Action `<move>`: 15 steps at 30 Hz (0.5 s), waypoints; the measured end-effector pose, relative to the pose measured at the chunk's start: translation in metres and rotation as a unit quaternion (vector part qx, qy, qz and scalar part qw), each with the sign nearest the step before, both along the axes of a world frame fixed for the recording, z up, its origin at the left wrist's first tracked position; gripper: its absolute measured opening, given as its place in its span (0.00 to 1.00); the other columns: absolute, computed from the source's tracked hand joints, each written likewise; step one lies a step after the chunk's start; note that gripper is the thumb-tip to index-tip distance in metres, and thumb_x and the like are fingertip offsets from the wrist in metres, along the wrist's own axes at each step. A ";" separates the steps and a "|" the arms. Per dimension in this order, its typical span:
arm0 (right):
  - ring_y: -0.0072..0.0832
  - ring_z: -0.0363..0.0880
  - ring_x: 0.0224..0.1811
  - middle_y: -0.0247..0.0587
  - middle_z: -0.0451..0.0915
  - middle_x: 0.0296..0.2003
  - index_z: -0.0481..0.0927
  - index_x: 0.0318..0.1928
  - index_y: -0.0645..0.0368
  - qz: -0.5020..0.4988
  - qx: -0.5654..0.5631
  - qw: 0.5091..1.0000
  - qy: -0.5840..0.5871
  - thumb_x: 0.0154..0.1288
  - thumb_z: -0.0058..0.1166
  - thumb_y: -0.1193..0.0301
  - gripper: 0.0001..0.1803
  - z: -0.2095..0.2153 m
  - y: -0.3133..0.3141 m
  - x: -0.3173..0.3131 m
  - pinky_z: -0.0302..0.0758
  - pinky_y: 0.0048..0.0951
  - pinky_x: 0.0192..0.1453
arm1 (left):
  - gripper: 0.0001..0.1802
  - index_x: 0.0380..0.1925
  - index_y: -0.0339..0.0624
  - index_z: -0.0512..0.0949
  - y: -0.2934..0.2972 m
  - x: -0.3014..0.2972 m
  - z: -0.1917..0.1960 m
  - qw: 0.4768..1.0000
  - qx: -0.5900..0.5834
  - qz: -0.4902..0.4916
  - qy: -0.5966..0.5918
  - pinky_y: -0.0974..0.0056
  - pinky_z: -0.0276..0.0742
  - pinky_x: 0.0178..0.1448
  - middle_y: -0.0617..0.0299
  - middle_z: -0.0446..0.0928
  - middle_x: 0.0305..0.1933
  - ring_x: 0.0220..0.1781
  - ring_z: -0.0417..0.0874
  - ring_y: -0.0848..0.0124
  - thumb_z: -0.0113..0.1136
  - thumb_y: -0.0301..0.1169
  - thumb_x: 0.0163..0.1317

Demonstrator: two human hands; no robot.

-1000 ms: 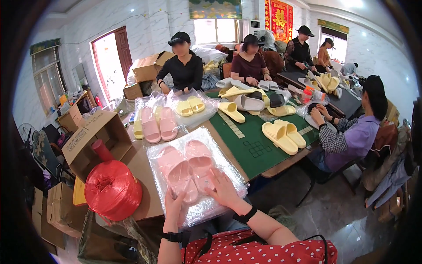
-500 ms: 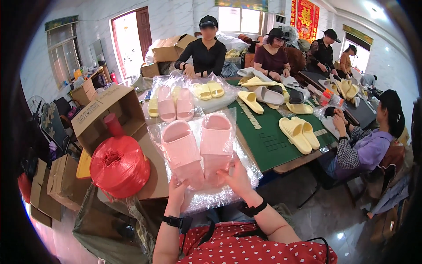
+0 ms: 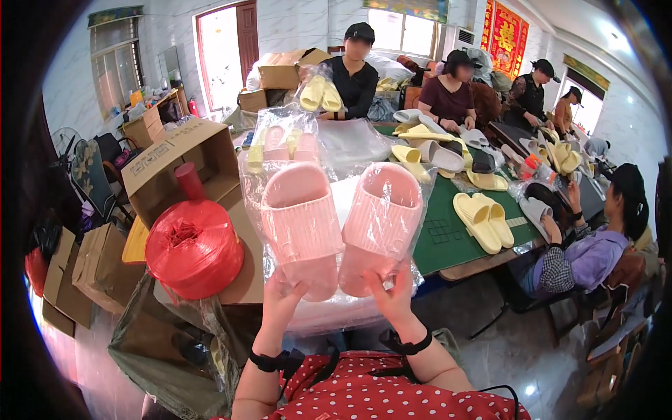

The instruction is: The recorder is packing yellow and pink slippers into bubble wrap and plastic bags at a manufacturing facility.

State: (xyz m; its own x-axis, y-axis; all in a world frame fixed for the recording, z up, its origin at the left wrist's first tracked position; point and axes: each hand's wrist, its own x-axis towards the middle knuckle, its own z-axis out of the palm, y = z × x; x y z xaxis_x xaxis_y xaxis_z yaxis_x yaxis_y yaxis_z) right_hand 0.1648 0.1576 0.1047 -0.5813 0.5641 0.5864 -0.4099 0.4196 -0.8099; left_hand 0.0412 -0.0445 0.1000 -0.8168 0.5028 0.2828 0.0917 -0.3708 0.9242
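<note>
A pair of pink slide slippers [image 3: 302,231] lies side by side in a clear plastic bag, toes pointing away from me and heels toward me. My left hand [image 3: 281,302] grips the left slipper's heel through the film, thumb on top. At the other heel, my right hand [image 3: 392,297] pinches the bag and slipper the same way. Beneath them is a stack of clear plastic bags [image 3: 329,315]. Just beyond, another bagged pink pair [image 3: 306,147] rests on the table, partly hidden by the pair I hold.
To my left are a big red twine roll [image 3: 192,255] and an open carton [image 3: 178,157]. Loose yellow slippers [image 3: 483,222] and grey ones lie on the green tabletop [image 3: 437,245] at right. Across the table a person [image 3: 353,77] has bagged yellow slippers [image 3: 320,94]; several others sit around.
The bagged pink pair has come up closer to me, its toes tilted higher and the two slippers farther apart. Across the table, the bagged yellow pair has been lifted off the table.
</note>
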 end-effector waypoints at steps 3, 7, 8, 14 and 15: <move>0.25 0.84 0.42 0.44 0.83 0.44 0.64 0.66 0.67 -0.011 0.037 0.999 0.030 0.63 0.66 0.78 0.34 0.006 -0.003 0.006 0.80 0.26 0.44 | 0.24 0.60 0.35 0.74 -0.011 0.000 -0.010 0.996 0.001 -0.053 -0.068 0.62 0.74 0.64 0.61 0.80 0.56 0.58 0.80 0.71 0.64 0.20 0.64; 0.23 0.81 0.44 0.39 0.80 0.47 0.67 0.64 0.67 0.011 -0.006 1.000 0.019 0.63 0.67 0.77 0.32 0.018 -0.001 0.015 0.79 0.25 0.47 | 0.23 0.60 0.33 0.74 -0.011 0.012 -0.011 0.983 0.055 -0.114 -0.133 0.64 0.72 0.66 0.61 0.80 0.57 0.59 0.79 0.72 0.62 0.20 0.64; 0.23 0.81 0.43 0.40 0.80 0.46 0.67 0.64 0.67 0.019 -0.013 1.000 0.011 0.63 0.68 0.76 0.32 0.020 0.001 0.016 0.79 0.25 0.47 | 0.23 0.60 0.33 0.74 -0.005 0.020 0.002 0.991 0.038 -0.075 -0.107 0.64 0.72 0.66 0.61 0.80 0.56 0.58 0.80 0.72 0.62 0.20 0.64; 0.23 0.79 0.47 0.41 0.77 0.51 0.66 0.66 0.66 -0.061 0.078 0.995 0.031 0.63 0.64 0.78 0.32 0.010 -0.006 0.012 0.78 0.25 0.47 | 0.23 0.61 0.34 0.72 -0.006 0.028 -0.004 0.989 0.021 -0.050 -0.136 0.63 0.73 0.64 0.60 0.79 0.56 0.59 0.79 0.70 0.60 0.20 0.65; 0.23 0.79 0.47 0.41 0.77 0.51 0.66 0.66 0.66 -0.062 0.078 0.995 0.030 0.63 0.64 0.78 0.32 0.009 -0.009 0.012 0.78 0.25 0.47 | 0.24 0.62 0.34 0.71 -0.006 0.027 -0.005 0.978 -0.001 -0.076 -0.193 0.62 0.74 0.64 0.59 0.78 0.57 0.60 0.79 0.69 0.60 0.21 0.66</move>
